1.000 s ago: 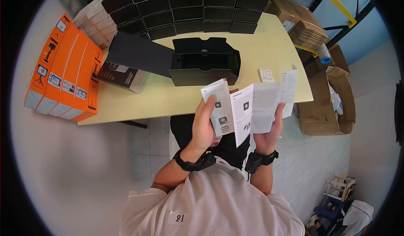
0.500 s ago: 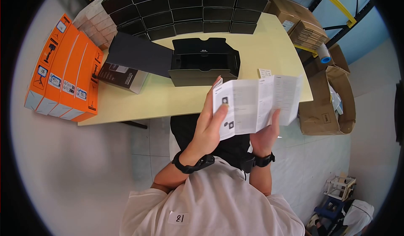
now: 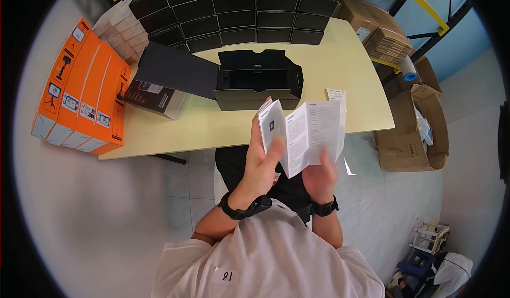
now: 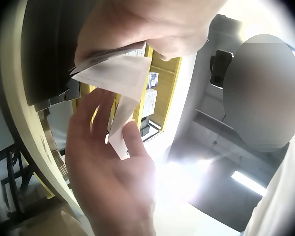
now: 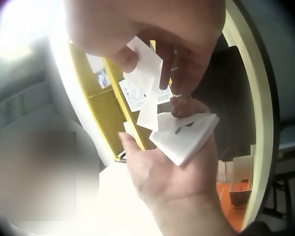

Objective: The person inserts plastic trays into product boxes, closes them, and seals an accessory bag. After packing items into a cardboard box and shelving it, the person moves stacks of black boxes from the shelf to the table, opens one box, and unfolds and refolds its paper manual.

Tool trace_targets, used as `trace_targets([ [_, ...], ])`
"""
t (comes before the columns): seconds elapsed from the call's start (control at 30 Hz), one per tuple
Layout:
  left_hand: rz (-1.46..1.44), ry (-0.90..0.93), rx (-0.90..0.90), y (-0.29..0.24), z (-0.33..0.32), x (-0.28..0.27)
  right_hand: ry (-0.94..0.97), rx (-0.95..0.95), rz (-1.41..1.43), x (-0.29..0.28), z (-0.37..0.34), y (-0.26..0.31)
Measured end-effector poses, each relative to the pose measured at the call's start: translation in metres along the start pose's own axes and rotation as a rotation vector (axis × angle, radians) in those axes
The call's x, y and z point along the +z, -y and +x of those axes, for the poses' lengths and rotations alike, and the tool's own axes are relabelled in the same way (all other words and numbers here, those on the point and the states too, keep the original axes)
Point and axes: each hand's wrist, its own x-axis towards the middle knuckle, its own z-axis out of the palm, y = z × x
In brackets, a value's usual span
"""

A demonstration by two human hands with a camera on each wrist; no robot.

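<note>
A folded paper leaflet (image 3: 323,125) with printed panels is held between both hands, in front of the table edge. My left hand (image 3: 258,168) grips its stacked left panels, thumb across the front, blurred. At the right part, my right hand (image 3: 320,180) pinches the paper with the thumb in front and fingers behind. In the right wrist view the leaflet's folded stack (image 5: 182,135) lies against the left palm, and a narrow strip hangs from the right fingers. Beyond the leaflet stands an open black box (image 3: 257,100), its lid (image 3: 178,66) swung out to the left.
Stacked black boxes (image 3: 234,17) line the back of the table (image 3: 350,53). Orange boxes (image 3: 79,93) stand at the left, beside a dark printed box (image 3: 154,97). A small printed paper (image 3: 333,93) lies right of the black box. Open cardboard cartons (image 3: 411,154) stand right of the table.
My right hand has moved left, toward the left hand. The leaflet, spread wide before, now has its panels drawn closer together. The black box has stayed in place.
</note>
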Motion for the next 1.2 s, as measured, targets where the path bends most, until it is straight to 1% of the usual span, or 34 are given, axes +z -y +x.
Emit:
trace_targets([
  [0.03,0.043,0.058,0.072,0.000,-0.001,0.001,0.033,-0.013,-0.074,-0.002,-0.001,-0.003],
  [0.07,0.087,0.116,0.144,0.000,-0.001,0.002,0.032,-0.013,-0.074,-0.006,-0.003,-0.007],
  [0.1,0.087,0.116,0.143,-0.001,-0.001,0.002,0.083,-0.061,-0.120,-0.011,-0.004,-0.013],
  [0.13,0.051,0.090,0.086,-0.002,-0.001,0.001,0.135,-0.109,-0.167,-0.012,-0.003,-0.014],
  [0.17,0.015,0.063,0.029,-0.003,0.000,0.000,0.135,-0.109,-0.167,-0.011,-0.003,-0.013],
  [0.23,-0.082,0.018,-0.066,-0.004,0.002,-0.002,0.142,-0.095,0.080,-0.008,0.000,-0.007],
  [0.27,-0.082,0.019,-0.065,-0.005,0.003,-0.003,0.142,-0.096,0.080,-0.009,0.003,-0.003],
  [0.33,-0.172,-0.063,-0.048,-0.005,0.004,-0.006,0.109,-0.072,0.212,-0.011,0.008,0.005],
  [0.37,-0.117,-0.050,-0.061,-0.004,0.003,-0.008,0.053,-0.076,0.127,-0.003,0.009,0.011],
  [0.5,-0.072,-0.017,-0.038,0.000,0.004,-0.011,0.050,-0.077,0.046,-0.004,0.011,0.008],
  [0.57,-0.146,-0.081,-0.097,-0.003,0.004,-0.008,0.068,-0.041,0.048,-0.006,0.009,0.005],
  [0.6,-0.145,-0.082,-0.095,-0.001,0.003,-0.007,0.070,-0.041,0.048,-0.004,0.007,0.002],
  [0.67,-0.160,-0.059,0.030,0.005,0.001,-0.005,0.106,-0.018,-0.211,0.010,0.004,-0.003],
  [0.7,-0.160,-0.059,0.029,0.003,-0.001,-0.004,0.104,0.025,-0.266,0.023,0.001,-0.002],
  [0.73,-0.002,0.025,0.020,-0.001,-0.003,-0.003,0.133,0.056,-0.340,0.031,-0.001,0.000],
  [0.77,0.156,0.109,0.010,-0.004,-0.004,-0.004,0.127,-0.019,-0.521,0.030,-0.004,-0.007],
  [0.8,0.157,0.108,0.011,0.001,-0.003,-0.009,0.123,-0.095,-0.702,0.027,-0.005,-0.013],
  [0.83,0.089,0.112,-0.026,0.006,0.001,-0.015,0.124,-0.095,-0.701,0.031,-0.004,-0.011],
  [0.87,0.020,0.116,-0.063,0.009,0.004,-0.019,0.098,-0.375,-0.961,0.038,-0.003,-0.005],
  [0.9,0.063,0.033,-0.030,0.013,0.006,-0.016,0.068,-0.662,-1.213,0.042,-0.003,-0.001],
  [0.93,0.063,0.033,-0.030,0.009,0.006,-0.011,0.069,-0.662,-1.212,0.042,-0.003,0.000],
  [1.0,-0.121,0.008,-0.035,0.001,0.005,-0.004,0.309,-0.705,-1.138,0.040,-0.003,0.003],
  [1.03,-0.046,0.074,-0.020,0.006,0.004,-0.008,0.430,-0.608,-1.119,0.044,-0.003,0.012],
  [1.07,-0.047,0.074,-0.021,0.010,0.002,-0.010,0.430,-0.607,-1.121,0.044,-0.002,0.015],
  [1.13,0.228,0.177,0.171,0.012,0.001,-0.011,0.510,-0.451,-0.963,0.044,0.001,0.018],
  [1.17,0.240,0.255,0.271,0.012,0.002,-0.010,0.525,-0.448,-0.947,0.042,0.002,0.019],
  [1.2,0.241,0.250,0.275,0.012,0.003,-0.008,0.532,-0.449,-0.947,0.043,0.003,0.019],
])
